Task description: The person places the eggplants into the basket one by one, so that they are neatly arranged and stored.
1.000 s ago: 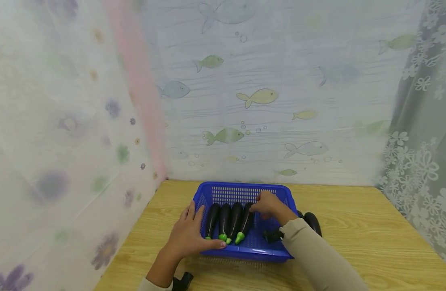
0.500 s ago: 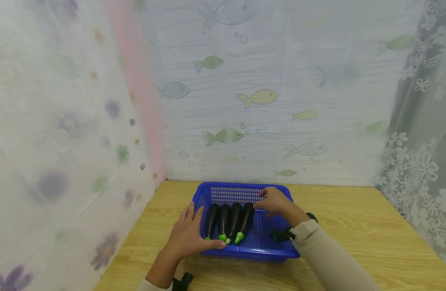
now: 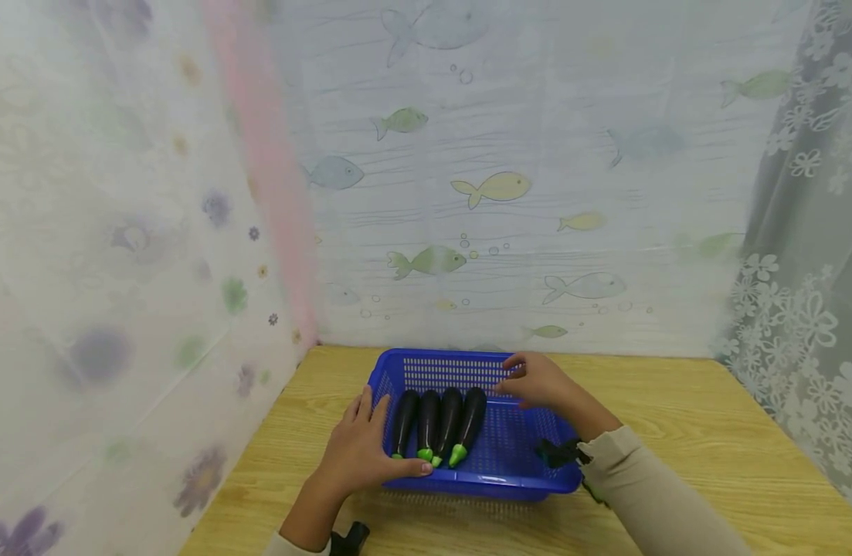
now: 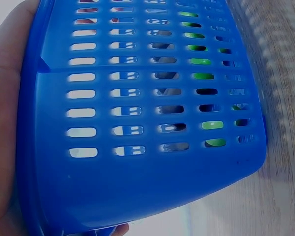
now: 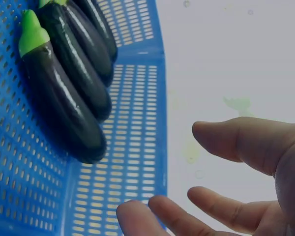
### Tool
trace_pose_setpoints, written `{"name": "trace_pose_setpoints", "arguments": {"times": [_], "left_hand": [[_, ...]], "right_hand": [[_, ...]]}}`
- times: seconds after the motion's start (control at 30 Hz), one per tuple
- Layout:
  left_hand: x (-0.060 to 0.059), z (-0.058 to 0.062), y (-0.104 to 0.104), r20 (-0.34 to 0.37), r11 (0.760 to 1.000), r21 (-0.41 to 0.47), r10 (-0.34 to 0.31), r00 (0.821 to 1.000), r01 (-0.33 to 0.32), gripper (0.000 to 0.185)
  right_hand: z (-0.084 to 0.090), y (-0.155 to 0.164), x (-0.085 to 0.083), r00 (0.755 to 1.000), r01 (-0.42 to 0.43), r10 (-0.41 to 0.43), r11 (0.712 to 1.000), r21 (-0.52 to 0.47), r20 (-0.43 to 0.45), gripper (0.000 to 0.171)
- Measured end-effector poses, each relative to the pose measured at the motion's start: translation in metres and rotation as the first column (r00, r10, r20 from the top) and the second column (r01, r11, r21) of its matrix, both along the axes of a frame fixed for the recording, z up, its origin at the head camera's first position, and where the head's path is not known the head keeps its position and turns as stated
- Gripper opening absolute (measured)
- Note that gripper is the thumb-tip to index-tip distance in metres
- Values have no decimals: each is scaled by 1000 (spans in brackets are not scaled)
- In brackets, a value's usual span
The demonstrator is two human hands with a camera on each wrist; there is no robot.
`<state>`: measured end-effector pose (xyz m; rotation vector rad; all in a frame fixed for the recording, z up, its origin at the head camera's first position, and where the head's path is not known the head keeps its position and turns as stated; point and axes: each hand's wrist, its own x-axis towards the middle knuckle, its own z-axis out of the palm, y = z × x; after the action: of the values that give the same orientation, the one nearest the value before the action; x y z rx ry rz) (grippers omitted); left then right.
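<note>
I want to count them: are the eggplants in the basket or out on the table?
In: four eggplants lie side by side inside the blue basket, green stems toward the person.

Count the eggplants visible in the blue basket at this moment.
4. All lie side by side in the left half of the blue basket, green stems toward the person: eggplants at and. None appears hidden.

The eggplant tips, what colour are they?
Bright green tips on dark purple eggplants, clearest in the head view.
</note>
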<state>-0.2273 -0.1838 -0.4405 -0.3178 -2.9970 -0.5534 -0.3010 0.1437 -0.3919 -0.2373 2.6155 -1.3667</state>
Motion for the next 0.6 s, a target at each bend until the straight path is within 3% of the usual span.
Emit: {"name": "trace_pose_setpoints", "arguments": {"times": [0.6], "left_hand": [[1, 0, 1, 2, 1000, 4, 6, 1000, -6, 141]], "right_hand": [[8, 42, 25, 997, 2, -1, 1000, 6, -77, 59]]}}
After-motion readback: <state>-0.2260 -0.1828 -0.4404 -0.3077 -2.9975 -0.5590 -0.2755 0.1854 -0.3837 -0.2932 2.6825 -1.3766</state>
